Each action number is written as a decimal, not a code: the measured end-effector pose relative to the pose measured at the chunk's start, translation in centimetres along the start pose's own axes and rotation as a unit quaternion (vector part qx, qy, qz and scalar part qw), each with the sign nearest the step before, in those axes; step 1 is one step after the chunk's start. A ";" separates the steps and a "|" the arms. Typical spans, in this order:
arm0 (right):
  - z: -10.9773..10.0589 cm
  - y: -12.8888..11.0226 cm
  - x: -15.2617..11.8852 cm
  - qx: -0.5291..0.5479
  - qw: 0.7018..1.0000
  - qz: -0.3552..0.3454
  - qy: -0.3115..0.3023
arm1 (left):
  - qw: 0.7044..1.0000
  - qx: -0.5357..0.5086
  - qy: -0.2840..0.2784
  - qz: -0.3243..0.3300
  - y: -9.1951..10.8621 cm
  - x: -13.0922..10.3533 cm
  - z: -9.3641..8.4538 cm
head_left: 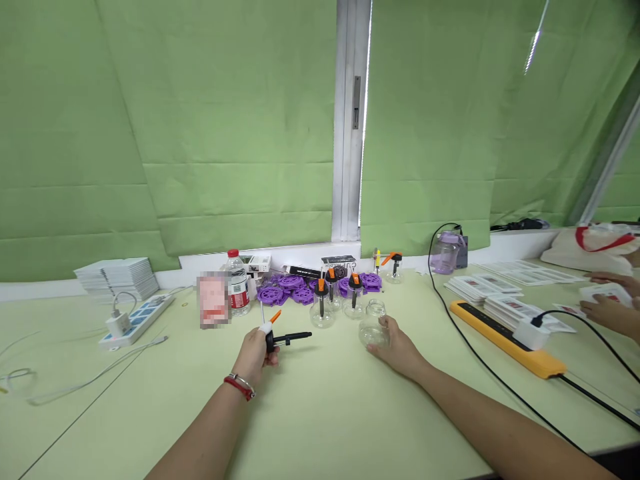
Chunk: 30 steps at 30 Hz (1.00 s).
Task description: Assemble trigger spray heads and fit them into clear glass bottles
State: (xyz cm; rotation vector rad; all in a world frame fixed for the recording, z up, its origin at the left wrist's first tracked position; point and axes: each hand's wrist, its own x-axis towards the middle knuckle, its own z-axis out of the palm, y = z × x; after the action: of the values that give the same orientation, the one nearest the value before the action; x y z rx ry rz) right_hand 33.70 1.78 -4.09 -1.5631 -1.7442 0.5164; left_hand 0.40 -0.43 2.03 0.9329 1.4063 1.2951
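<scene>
My left hand (254,350) is closed around a sprayer top with a black nozzle (295,337), an orange lever (275,316) and a thin white tube pointing up. The nozzle points right, above the table. My right hand (400,350) grips a clear glass bottle (373,335) by its side; its neck has no top on it. Just behind stand several glass bottles fitted with black and orange tops, among them a front bottle (321,315) and one to its right (354,305). Another topped bottle (395,270) stands farther back.
Purple plastic parts (290,288) lie behind the bottles, beside a red-capped water bottle (239,287). A white power strip (137,323) is at left, a yellow one (500,337) at right, with a black cable (463,333). Another person's hands (607,307) hold cards at far right.
</scene>
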 end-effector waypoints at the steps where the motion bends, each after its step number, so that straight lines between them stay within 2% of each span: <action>1: 0.1 0.1 0.0 0.000 1.000 0.000 0.001 | 1.000 0.003 -0.001 -0.002 0.0 0.0 0.0; 6: 0.5 0.7 0.2 0.008 1.000 -0.003 0.001 | 1.000 0.016 -0.011 -0.011 0.1 -0.1 -0.1; 10: 0.4 1.3 0.7 0.000 1.000 0.003 0.029 | 0.999 0.028 -0.021 -0.008 0.0 -0.1 -0.2; 16: -0.9 4.0 2.8 -0.029 0.992 0.032 0.118 | 0.998 0.054 -0.018 -0.010 0.1 -0.1 -0.2; 19: -1.6 3.9 2.8 -0.055 0.978 0.027 0.200 | 0.998 0.057 -0.018 -0.006 0.2 -0.2 -0.2; 21: -1.8 2.1 2.0 -0.102 0.957 -0.024 0.271 | 0.998 0.058 -0.021 -0.006 0.3 -0.3 -0.1; 22: -1.8 0.7 1.3 -0.129 0.945 -0.070 0.291 | 0.998 0.059 -0.025 -0.007 0.3 -0.4 -0.1; 23: -1.6 -0.9 0.4 -0.156 0.936 -0.130 0.286 | 0.998 0.061 -0.033 -0.007 0.3 -0.5 0.0; 24: -1.2 -2.7 -0.5 -0.184 0.926 -0.203 0.260 | 0.997 0.063 -0.042 -0.007 0.3 -0.7 0.2; 27: 1.0 -7.7 -3.1 -0.252 0.872 -0.410 0.093 | 0.994 0.066 -0.088 -0.016 0.5 -1.8 1.1; 29: 2.7 -10.1 -4.0 -0.270 0.839 -0.472 0.028 | 0.990 0.063 -0.126 -0.022 0.7 -2.7 1.7; 30: 3.4 -11.0 -4.2 -0.275 0.825 -0.493 0.017 | 0.988 0.064 -0.141 -0.027 0.9 -3.1 1.9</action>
State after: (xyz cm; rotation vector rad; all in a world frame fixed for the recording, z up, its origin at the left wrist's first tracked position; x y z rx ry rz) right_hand 23.77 -3.68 0.51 -0.7389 -2.4797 -0.5747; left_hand 2.88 -2.86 3.46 1.1106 1.2943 0.9974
